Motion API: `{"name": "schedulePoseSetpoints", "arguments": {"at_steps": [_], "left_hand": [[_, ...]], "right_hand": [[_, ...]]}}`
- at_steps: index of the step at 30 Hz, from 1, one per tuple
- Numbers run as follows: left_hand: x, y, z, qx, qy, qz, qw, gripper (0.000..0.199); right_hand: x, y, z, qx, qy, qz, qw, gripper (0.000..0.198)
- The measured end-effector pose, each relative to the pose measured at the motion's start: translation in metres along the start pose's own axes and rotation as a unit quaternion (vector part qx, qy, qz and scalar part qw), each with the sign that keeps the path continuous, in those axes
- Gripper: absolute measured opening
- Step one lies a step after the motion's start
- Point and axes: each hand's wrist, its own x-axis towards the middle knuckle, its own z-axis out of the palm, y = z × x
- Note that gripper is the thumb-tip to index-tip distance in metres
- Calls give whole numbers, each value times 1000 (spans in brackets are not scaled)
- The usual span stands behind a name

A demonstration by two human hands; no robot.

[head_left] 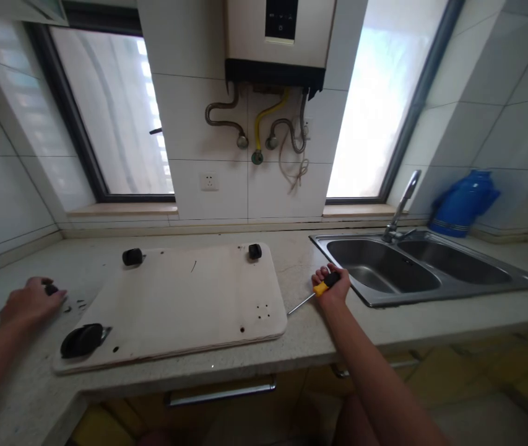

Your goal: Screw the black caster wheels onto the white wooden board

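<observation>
We have the pale board (189, 297) lying flat on the counter (303, 334), left of the sink, one long edge close to the counter's near edge. Three black casters stand up from it: one at the near left corner (82, 341), one at the far left (132, 256) and one at the far right (255, 251). At the near right corner we see only a group of small holes, with a larger dark hole just left of them.

Our right hand (337, 291) grips the yellow-and-black handle of a screwdriver (321, 288); its shaft slants left and nearer, the tip just beside the board's right edge, though we cannot tell whether they touch. Our left hand (26, 303), left of the board, has its fingers closed on a small black piece (51, 289), mostly hidden. Small dark bits (81, 305) lie between that hand and the board.

Farther right we find the double-bowl steel sink (403, 301), its faucet (405, 201) at the far rim, and a blue container (465, 201) beyond. On the far wall, between two windows, a water heater (249, 31) hangs above its hoses (220, 106).
</observation>
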Motion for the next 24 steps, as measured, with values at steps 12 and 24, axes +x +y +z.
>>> {"name": "schedulePoseSetpoints", "arguments": {"at_steps": [12, 24], "left_hand": [[-135, 215, 23, -201, -257, 276, 904, 73], [-259, 275, 83, -134, -456, 479, 739, 47]], "right_hand": [[20, 5, 30, 14, -18, 79, 997, 40], [46, 29, 26, -23, -26, 168, 985, 44]]}}
